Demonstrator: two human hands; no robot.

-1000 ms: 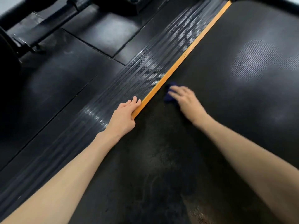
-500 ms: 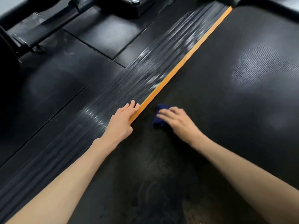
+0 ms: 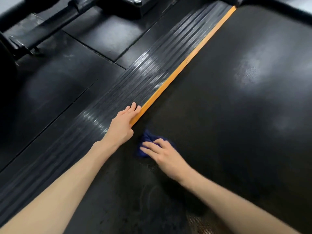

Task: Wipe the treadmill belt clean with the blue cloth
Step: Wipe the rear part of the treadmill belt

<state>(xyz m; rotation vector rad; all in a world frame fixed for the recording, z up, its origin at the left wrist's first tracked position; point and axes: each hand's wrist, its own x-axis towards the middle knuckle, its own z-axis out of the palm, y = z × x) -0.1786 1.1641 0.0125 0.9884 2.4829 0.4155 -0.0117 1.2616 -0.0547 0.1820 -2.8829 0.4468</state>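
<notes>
The black treadmill belt (image 3: 228,115) fills the right half of the view. A crumpled blue cloth (image 3: 146,142) lies on it near its left edge, pressed down under the fingers of my right hand (image 3: 166,157); most of the cloth is hidden by that hand. My left hand (image 3: 124,125) rests flat, fingers together, on the ribbed side rail (image 3: 135,83), its fingertips at the orange strip (image 3: 184,63) that borders the belt. It holds nothing.
Black rubber floor tiles (image 3: 59,85) lie to the left of the rail. A dark machine frame with a bolt (image 3: 137,0) stands at the top left. A raised black rim (image 3: 276,9) curves around the belt's far end.
My right hand has drawn the blue cloth back toward me along the belt's left edge. The left hand has stayed on the rail.
</notes>
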